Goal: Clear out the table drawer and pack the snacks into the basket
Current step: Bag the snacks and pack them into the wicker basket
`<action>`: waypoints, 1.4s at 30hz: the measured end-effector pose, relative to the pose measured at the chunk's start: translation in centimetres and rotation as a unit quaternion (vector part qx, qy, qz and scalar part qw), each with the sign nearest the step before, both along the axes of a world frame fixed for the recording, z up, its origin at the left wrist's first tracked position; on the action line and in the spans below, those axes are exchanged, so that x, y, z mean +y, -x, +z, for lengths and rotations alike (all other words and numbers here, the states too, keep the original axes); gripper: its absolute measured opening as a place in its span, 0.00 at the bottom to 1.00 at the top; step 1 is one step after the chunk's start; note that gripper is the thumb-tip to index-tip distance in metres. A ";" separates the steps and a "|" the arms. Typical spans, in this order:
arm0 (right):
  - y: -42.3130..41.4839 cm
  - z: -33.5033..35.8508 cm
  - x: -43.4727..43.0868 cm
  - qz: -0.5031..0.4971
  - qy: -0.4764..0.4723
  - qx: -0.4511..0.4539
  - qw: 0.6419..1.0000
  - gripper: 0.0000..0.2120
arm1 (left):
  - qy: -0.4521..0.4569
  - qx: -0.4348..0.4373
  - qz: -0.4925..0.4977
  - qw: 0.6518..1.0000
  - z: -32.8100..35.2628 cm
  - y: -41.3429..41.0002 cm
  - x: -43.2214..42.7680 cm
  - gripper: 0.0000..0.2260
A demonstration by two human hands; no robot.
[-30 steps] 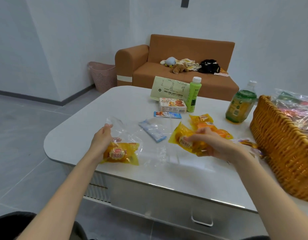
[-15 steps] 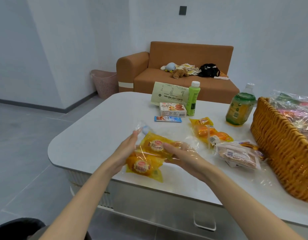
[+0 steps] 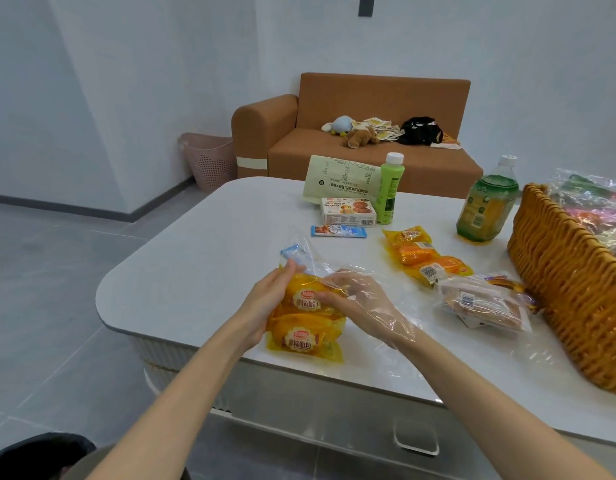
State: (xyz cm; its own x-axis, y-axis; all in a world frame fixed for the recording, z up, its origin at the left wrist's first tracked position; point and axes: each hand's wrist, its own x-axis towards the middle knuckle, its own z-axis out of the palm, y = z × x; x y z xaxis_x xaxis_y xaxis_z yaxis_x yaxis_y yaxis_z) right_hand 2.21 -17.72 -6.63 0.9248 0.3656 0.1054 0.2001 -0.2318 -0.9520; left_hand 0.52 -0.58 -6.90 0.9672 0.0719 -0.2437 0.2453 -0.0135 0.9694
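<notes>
Two yellow bread packs (image 3: pixel 305 318) lie stacked near the table's front edge, one overlapping the other. My left hand (image 3: pixel 265 306) cups them from the left, its fingers curled round the far edge of the upper pack. My right hand (image 3: pixel 357 301) holds the upper pack from the right, thumb on its label. A clear plastic bag (image 3: pixel 317 263) drapes over my right hand and wrist. The wicker basket (image 3: pixel 569 299) stands at the table's right end, with crinkled plastic packs inside. The drawer handle (image 3: pixel 415 441) shows below the table edge.
More yellow packs (image 3: pixel 424 258) and a clear-wrapped bread pack (image 3: pixel 483 303) lie between my hands and the basket. Farther back are a biscuit box (image 3: pixel 348 211), a blue bar (image 3: pixel 337 231), a green bottle (image 3: pixel 388 188), a tea bottle (image 3: pixel 486 209) and a paper bag (image 3: pixel 341 178).
My hands came together from apart, bringing the two yellow packs into one stack. The clear bag now lies over my right hand.
</notes>
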 end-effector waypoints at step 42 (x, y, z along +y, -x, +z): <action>-5.7 1.9 -11.5 -0.293 0.216 -0.056 0.930 0.12 | -0.112 -0.088 0.186 0.972 -1.7 -2.3 0.8 0.11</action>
